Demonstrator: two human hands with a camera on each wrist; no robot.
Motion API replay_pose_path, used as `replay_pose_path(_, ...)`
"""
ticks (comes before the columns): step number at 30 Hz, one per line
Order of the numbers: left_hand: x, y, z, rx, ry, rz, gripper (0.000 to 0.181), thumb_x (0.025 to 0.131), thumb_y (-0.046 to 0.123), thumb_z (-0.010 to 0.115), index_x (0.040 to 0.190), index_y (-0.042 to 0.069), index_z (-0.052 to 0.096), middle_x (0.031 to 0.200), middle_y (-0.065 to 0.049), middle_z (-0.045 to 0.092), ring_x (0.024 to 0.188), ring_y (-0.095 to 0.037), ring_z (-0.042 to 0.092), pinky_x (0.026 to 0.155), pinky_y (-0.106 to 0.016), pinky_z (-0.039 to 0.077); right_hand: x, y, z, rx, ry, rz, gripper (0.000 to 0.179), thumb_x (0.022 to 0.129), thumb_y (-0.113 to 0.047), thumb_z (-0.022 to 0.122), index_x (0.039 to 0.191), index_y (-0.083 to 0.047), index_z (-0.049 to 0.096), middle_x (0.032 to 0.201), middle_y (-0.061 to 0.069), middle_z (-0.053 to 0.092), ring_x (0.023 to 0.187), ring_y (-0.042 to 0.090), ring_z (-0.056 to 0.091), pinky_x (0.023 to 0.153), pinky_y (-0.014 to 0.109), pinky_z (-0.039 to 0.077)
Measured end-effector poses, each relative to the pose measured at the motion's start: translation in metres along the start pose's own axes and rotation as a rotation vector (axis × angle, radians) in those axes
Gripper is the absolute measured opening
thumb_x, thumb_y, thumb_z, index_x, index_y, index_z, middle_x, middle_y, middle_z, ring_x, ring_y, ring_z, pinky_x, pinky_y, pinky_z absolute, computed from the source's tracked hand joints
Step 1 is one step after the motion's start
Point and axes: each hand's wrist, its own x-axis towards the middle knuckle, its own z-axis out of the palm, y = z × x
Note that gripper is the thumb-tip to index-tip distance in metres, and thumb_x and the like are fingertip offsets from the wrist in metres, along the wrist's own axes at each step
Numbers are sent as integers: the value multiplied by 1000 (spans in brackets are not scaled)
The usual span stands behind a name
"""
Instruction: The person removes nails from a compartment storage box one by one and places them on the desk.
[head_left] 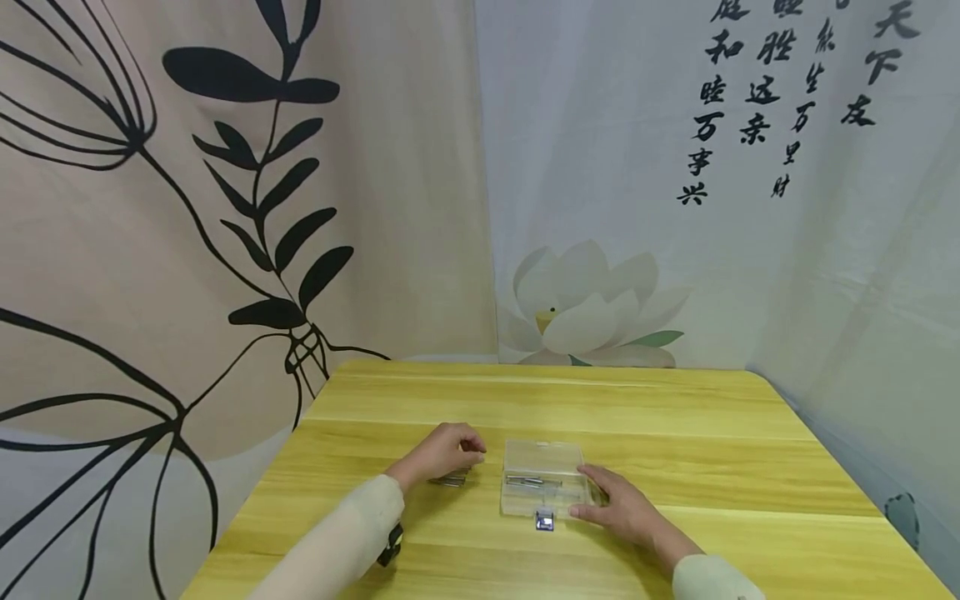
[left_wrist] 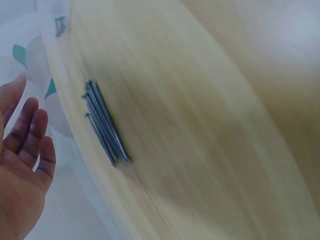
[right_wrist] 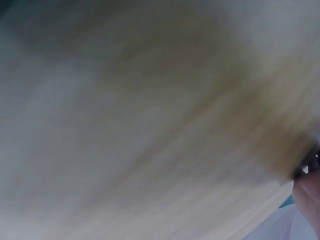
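My left hand (head_left: 444, 454) hovers just above a small pile of metal nails (head_left: 452, 478) on the table. Its fingers are loosely bent, and no item shows in the palm (left_wrist: 20, 195) in the left wrist view. Lying side by side there, the nails (left_wrist: 106, 125) have flat heads and long grey shanks. To the right stands a clear plastic box (head_left: 517, 503) with its lid (head_left: 542, 457) raised at the back. Several nails (head_left: 528, 481) lie inside it. My right hand (head_left: 621, 506) holds the box's right side, thumb at the front corner and fingers farther back.
A small blue-and-silver piece (head_left: 544, 522) sits at the box's front edge. The yellow wood-grain table (head_left: 675, 417) ends at a printed curtain (head_left: 405, 208) behind. A dark strapped item (head_left: 391, 546) is at the left wrist. The right wrist view is mostly blurred tabletop.
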Motion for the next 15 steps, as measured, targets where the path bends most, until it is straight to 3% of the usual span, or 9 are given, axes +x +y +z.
replay_pose_path(15,27,36,23,-79,17,8,17,95,17,70,106,5,73,93,9,64,88,-11,59,77,-28,49,0,2,0,-5,1,-7,82,83,-48,77,148,-8,45,151,22,40,137,49,33,108,64,26)
